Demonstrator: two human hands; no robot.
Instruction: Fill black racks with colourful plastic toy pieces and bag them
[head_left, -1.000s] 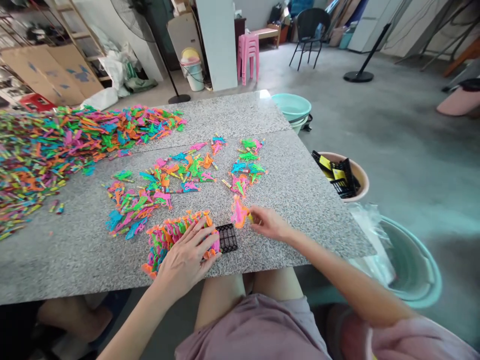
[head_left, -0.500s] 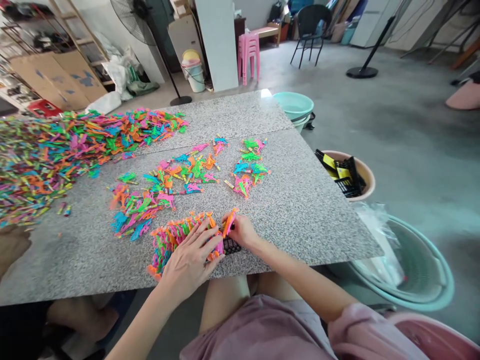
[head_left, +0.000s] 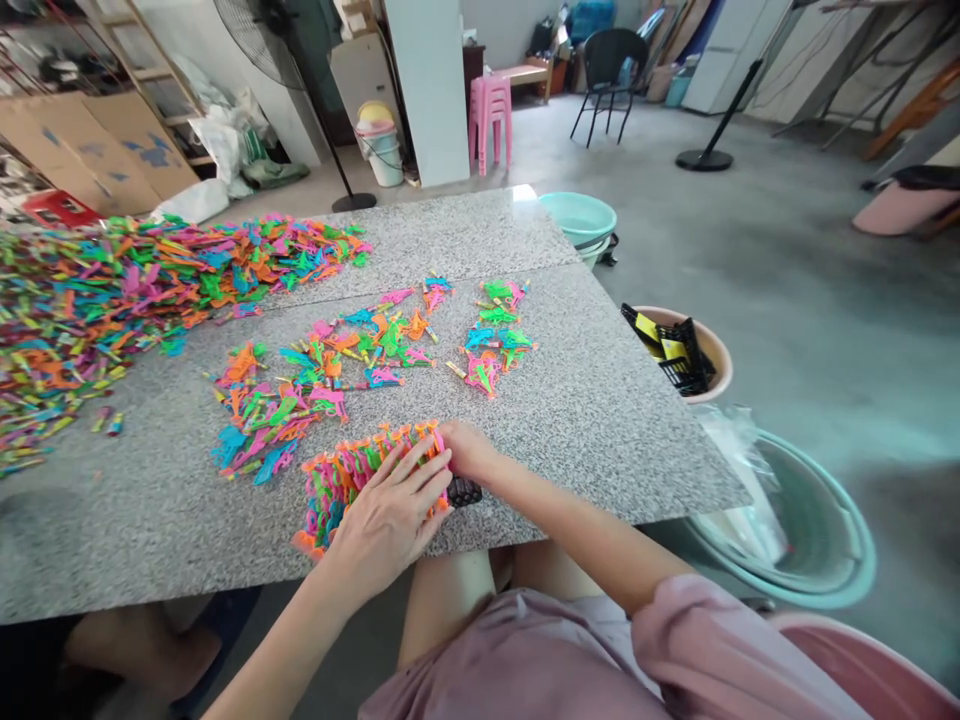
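A tight row of small gun-shaped plastic toys [head_left: 341, 478], pink, green, blue and orange, stands in a black basket [head_left: 465, 491] near the table's front edge. Only the basket's right end shows. My left hand [head_left: 386, 510] lies flat across the row with its fingers stretched out. At the row's right end, my right hand [head_left: 466, 452] is curled against a pink and orange toy [head_left: 441, 452], and its fingertips are mostly hidden behind it. Loose toys of the same kind [head_left: 285, 410] lie just beyond the row, with a smaller cluster [head_left: 495, 340] to the right.
A large heap of toys [head_left: 225, 260] covers the left of the speckled table [head_left: 600, 400]. Beside the right edge stand a tub of black baskets [head_left: 724, 375], a green tub [head_left: 832, 560] and a turquoise basin [head_left: 577, 215]. Another person's leg [head_left: 142, 650] shows below left.
My right hand has lowered the orange toy it held upright, bringing it against the row's end. My left hand stays on the row. The other person's hand at left has drawn out of clear sight.
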